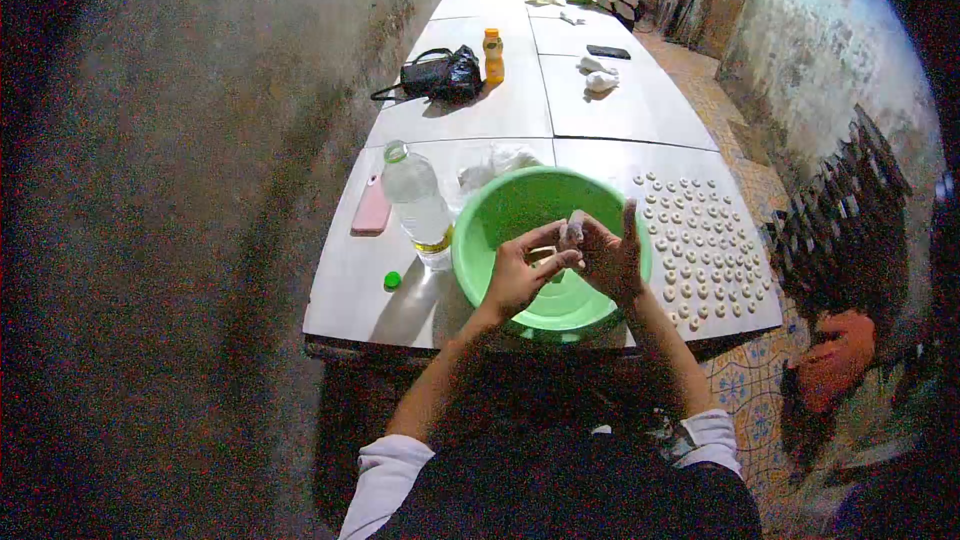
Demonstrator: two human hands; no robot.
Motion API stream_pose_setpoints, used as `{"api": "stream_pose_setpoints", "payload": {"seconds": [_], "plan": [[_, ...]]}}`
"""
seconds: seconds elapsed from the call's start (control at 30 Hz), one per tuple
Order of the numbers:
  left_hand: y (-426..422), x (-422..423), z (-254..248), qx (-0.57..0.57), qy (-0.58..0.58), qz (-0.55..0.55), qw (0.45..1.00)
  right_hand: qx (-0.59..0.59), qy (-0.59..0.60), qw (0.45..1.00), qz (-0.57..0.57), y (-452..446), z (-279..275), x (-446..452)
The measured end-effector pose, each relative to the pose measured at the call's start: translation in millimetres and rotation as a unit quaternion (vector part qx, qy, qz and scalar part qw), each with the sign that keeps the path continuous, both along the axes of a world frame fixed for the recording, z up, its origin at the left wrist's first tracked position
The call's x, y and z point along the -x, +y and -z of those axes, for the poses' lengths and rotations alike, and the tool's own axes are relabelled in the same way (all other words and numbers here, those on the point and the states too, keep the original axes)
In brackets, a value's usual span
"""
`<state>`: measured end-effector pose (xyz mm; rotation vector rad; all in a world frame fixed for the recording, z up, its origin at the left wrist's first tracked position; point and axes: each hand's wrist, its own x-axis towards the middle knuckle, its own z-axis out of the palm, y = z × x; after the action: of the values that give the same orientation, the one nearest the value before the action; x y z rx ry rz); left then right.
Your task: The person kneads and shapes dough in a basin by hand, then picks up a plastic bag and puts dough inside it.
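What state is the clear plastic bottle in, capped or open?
Open: the clear plastic bottle shows a bare mouth, and a green cap lies on the white table nearby.

Left hand (518,272) and right hand (614,262) over green basin (490,225), pale rings (699,240) alongside

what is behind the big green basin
Behind the green basin, by its far-left rim, lies a crumpled white item, possibly a plastic bag. The basin covers its near part, which cannot be seen.
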<state>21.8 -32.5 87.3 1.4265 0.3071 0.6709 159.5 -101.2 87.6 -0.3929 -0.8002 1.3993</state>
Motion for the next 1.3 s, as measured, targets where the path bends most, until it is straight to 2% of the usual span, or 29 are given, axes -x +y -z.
{"api": "stream_pose_setpoints", "payload": {"seconds": [0.13,0.23,0.33,0.57,0.63,0.73,0.87,0.93,1.03,1.3], "plan": [[-2.7,0.1,-1.6,-0.074,0.019,-0.059,0.995,0.084,0.018,0.994,0.062,-5.7,-4.5,4.9],[-4.3,2.8,-9.1,-0.096,0.048,-0.084,0.991,0.053,-0.027,0.996,0.069,-4.0,-0.5,3.0],[-3.8,2.4,-8.2,-0.133,0.043,-0.108,0.984,0.075,-0.041,0.992,0.092,-4.0,1.1,4.6],[0.9,0.1,0.9,-0.126,0.041,-0.114,0.985,0.034,-0.06,0.996,0.06,0.1,11.2,0.6],[-2.4,2.6,-6.9,-0.09,0.04,-0.1,0.99,0.091,-0.057,0.988,0.107,-3.0,6.8,4.9],[4.9,-2.0,11.7,-0.148,0.054,-0.129,0.979,0.021,-0.06,0.997,0.051,0.0,13.3,-2.2],[1.5,-2.1,6.3,-0.166,0.043,-0.17,0.971,0.03,-0.059,0.997,0.049,-1.1,10.4,0.1],[-0.8,-0.9,-0.6,-0.251,0.032,-0.168,0.953,0.079,-0.057,0.99,0.099,-5.1,-5.9,11.6],[3.1,-3.1,8.1,-0.256,0.036,-0.183,0.949,0.038,-0.055,0.996,0.059,-1.6,6.6,1.8],[5.8,-4.3,18.0,-0.249,0.038,-0.191,0.949,0.052,-0.047,0.996,0.062,-1.5,6.0,3.4]]}}
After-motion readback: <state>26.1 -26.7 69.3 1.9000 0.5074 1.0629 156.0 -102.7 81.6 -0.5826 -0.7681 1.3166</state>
